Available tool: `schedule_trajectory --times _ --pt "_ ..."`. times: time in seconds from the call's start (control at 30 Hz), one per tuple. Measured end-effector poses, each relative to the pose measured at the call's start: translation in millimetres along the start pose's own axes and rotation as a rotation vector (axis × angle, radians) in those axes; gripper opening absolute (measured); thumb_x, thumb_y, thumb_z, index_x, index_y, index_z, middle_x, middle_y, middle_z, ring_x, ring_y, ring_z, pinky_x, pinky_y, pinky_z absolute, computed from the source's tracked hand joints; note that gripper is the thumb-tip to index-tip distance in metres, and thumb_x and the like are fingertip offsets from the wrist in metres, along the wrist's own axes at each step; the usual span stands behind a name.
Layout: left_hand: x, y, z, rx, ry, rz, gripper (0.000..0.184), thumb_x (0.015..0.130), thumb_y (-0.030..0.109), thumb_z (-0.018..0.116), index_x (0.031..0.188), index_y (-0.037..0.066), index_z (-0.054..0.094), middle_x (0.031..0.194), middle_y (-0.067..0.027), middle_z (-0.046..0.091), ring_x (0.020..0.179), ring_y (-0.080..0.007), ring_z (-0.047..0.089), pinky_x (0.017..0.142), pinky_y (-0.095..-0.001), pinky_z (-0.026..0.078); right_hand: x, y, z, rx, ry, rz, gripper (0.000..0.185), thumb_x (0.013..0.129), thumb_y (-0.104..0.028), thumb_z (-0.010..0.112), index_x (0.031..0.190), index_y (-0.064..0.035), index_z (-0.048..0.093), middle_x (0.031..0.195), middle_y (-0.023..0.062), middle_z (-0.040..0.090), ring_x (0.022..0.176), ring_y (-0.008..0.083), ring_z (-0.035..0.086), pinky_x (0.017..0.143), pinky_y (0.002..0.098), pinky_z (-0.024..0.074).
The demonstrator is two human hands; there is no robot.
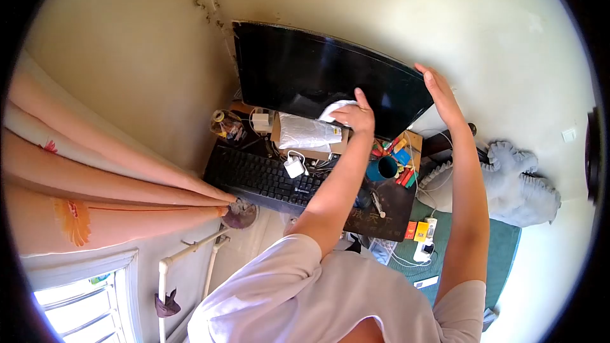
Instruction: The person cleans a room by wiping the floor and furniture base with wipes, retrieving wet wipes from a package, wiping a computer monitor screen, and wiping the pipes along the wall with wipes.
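Note:
A wide black monitor [298,67] stands tilted against the wall at the back of the desk. My left hand [356,116] presses a white cloth [333,109] to the lower part of its screen, thumb pointing up. At the monitor's upper right corner, my right hand [440,92] grips the edge, its fingers partly hidden behind the frame. Below the screen lie a silvery plastic packet [308,129] and a black keyboard [260,173], with a white charger [294,166] and its cable on top.
A dark blue cup [383,168] and small colourful boxes crowd the desk's right side. A bottle [227,125] stands at the left. Pink curtains [114,159] hang beside a white pipe [190,251]. A grey ruffled pillow [524,184] and a power strip [425,250] are at right.

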State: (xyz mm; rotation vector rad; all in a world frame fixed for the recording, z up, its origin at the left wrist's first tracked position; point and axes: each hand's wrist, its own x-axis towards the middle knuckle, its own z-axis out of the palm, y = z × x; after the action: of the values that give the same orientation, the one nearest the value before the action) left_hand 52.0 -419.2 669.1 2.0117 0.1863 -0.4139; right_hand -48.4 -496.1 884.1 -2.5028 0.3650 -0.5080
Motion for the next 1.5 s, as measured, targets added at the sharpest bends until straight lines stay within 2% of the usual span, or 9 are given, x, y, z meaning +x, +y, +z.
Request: schedule_trajectory --times 0.07,0.2,0.37,0.57,0.77,1.1,1.17,1.3,1.5 --pt "-32 17 -26 -0.338 0.056 -0.076 0.091 0.087 0.040 0.059 0.126 -0.030 0.015 0.136 -0.0421 0.016 0.128 -0.0497 0.025 0.108 -0.0422 0.026 1 2 -3 0.041 -0.053 0.055 0.064 0.095 -0.054 0.033 0.124 -0.0008 0.053 0.121 0.0151 0.053 0.116 0.0275 0.045 0.102 0.0350 0.0301" --pt "-30 -26 -38 -0.924 -0.062 -0.126 0.040 0.090 0.011 0.046 0.126 -0.005 0.045 0.120 -0.0226 0.051 0.107 -0.0332 0.051 0.093 -0.0342 0.040 -4 -12 -8 0.114 -0.098 0.153 0.061 0.096 -0.052 0.032 0.127 -0.0028 0.051 0.133 0.0149 0.048 0.128 0.0257 0.039 0.108 0.0348 0.0243" --pt "-44 -49 -98 -1.312 -0.639 -0.356 0.034 0.095 0.021 0.037 0.125 0.006 0.044 0.125 -0.0105 0.054 0.115 -0.0274 0.051 0.096 -0.0414 0.042 -2 3 3 -0.036 0.070 0.001 0.055 0.095 -0.048 0.038 0.120 -0.0019 0.056 0.125 0.0182 0.053 0.117 0.0307 0.047 0.101 0.0367 0.0332" --pt "-86 -73 -144 -1.539 -1.033 -0.175 0.046 0.094 0.025 0.027 0.126 -0.002 0.045 0.130 -0.0172 0.051 0.119 -0.0327 0.049 0.102 -0.0437 0.038 -44 -14 23 -0.071 0.320 -0.212 0.038 0.095 -0.033 0.048 0.118 -0.0051 0.059 0.126 0.0162 0.052 0.118 0.0295 0.047 0.101 0.0368 0.0343" --pt "-153 -105 -204 -1.440 -0.882 -0.129 0.059 0.095 0.050 0.027 0.126 0.004 0.047 0.124 -0.0122 0.056 0.118 -0.0277 0.050 0.104 -0.0412 0.032 -170 -43 112 0.745 -0.053 0.013 0.039 0.092 -0.028 0.054 0.124 -0.0046 0.053 0.121 0.0112 0.053 0.106 0.0200 0.055 0.091 0.0297 0.0421" --pt "-232 -244 -257 -1.141 -0.587 -0.292 0.032 0.094 0.022 0.046 0.121 0.005 0.049 0.114 -0.0078 0.058 0.105 -0.0189 0.054 0.091 -0.0363 0.042 -314 -50 220 0.560 -0.252 0.054 0.023 0.076 -0.011 0.071 0.094 0.0013 0.067 0.086 0.0070 0.065 0.080 0.0167 0.063 0.070 0.0284 0.0486" --pt "-228 -260 -274 -0.868 -0.456 -0.373 0.031 0.094 0.025 0.047 0.120 0.009 0.051 0.112 -0.0058 0.058 0.103 -0.0170 0.055 0.085 -0.0332 0.044 -303 -43 222 0.887 -0.299 0.518 0.023 0.079 -0.006 0.065 0.101 0.0010 0.065 0.093 0.0053 0.064 0.081 0.0132 0.061 0.073 0.0260 0.0482" --pt "-216 -306 -310 -0.988 -0.354 -0.512 0.025 0.093 0.022 0.047 0.115 0.011 0.056 0.099 -0.0008 0.063 0.088 -0.0126 0.060 0.072 -0.0266 0.044 -231 1 199 1.104 0.422 0.601 0.033 0.079 -0.007 0.062 0.111 0.0022 0.059 0.098 0.0067 0.065 0.082 0.0170 0.063 0.074 0.0296 0.0509" --pt "-210 -368 -357 -0.948 -0.202 -0.647 0.021 0.093 0.024 0.047 0.109 0.013 0.055 0.095 -0.0009 0.062 0.083 -0.0128 0.058 0.068 -0.0263 0.044 -125 50 179 0.981 0.828 0.584 0.034 0.084 -0.010 0.057 0.114 0.0043 0.054 0.107 0.0111 0.060 0.092 0.0203 0.060 0.077 0.0303 0.0489"
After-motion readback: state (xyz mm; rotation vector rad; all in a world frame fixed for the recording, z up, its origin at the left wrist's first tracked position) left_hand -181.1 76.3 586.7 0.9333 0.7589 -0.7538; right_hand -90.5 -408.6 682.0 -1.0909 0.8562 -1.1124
